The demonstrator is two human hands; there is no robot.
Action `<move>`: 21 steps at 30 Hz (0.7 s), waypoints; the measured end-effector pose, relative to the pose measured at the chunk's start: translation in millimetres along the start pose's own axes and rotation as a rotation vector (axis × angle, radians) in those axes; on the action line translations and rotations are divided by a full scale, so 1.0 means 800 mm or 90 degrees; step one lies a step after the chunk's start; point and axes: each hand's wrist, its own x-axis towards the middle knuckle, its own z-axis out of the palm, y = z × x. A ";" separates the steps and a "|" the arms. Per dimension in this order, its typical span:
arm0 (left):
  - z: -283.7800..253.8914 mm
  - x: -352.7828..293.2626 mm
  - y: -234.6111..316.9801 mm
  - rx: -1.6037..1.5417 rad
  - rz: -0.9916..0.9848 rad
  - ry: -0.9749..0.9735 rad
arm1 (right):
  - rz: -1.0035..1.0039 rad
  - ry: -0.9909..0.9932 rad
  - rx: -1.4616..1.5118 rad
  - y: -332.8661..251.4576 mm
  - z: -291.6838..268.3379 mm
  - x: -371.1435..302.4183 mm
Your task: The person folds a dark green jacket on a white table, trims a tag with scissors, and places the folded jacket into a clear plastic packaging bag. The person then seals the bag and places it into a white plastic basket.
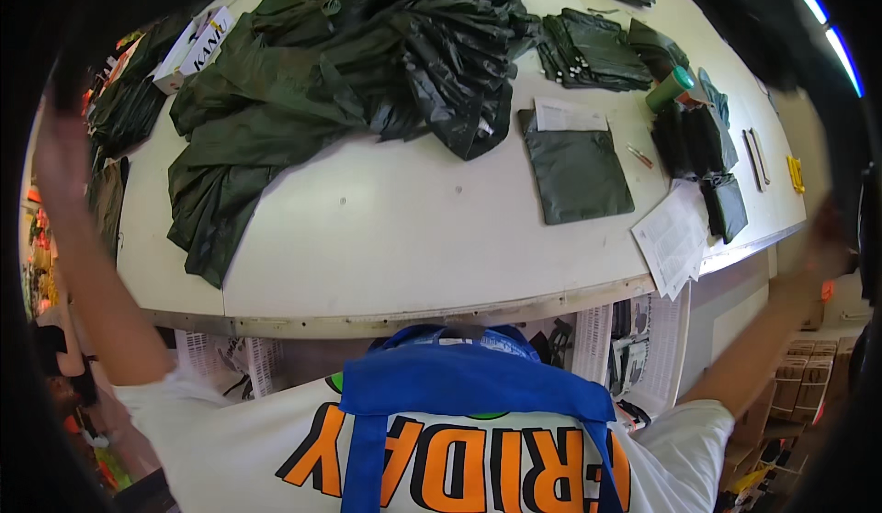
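Note:
Both my arms are raised out to the sides, off the table. My left hand [62,150] is at the left rim of the head view, blurred and dim, so its fingers cannot be made out. My right hand [831,237], at the right rim, is just as smeared and dark. Neither hand visibly touches anything on the table [404,247]. A large crumpled heap of dark green fabric [266,113] covers the table's left and middle. To its right lies a flat, folded dark green square [581,178] with a white printed sheet [570,115] on its upper edge.
Folded dark green pieces [595,49] lie farther back. At right are a green cylinder [669,89], a pen [639,156], loose papers [672,237], dark bundles [689,141] and a yellow object [796,174]. A white box [195,49] stands far left. White crates [666,338] sit under the table; cartons [799,384] stand right.

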 end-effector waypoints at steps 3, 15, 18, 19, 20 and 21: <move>-0.030 -0.120 -0.111 -0.013 -0.283 0.026 | 0.100 -0.016 0.083 0.118 0.006 -0.110; -0.122 -0.391 -0.276 1.064 -0.448 -0.149 | -0.108 -0.693 -0.873 0.263 -0.055 -0.466; 0.057 -0.408 -0.247 0.776 -0.083 -0.182 | 0.060 -0.642 -0.935 0.227 -0.043 -0.494; 0.132 -0.425 -0.232 0.638 -0.068 -0.281 | 0.117 -0.626 -0.952 0.216 -0.039 -0.507; 0.190 -0.451 -0.210 0.398 -0.156 -0.437 | 0.174 -0.610 -0.964 0.208 -0.032 -0.522; 0.237 -0.489 -0.204 0.290 -0.103 -0.565 | 0.223 -0.597 -0.973 0.202 -0.023 -0.532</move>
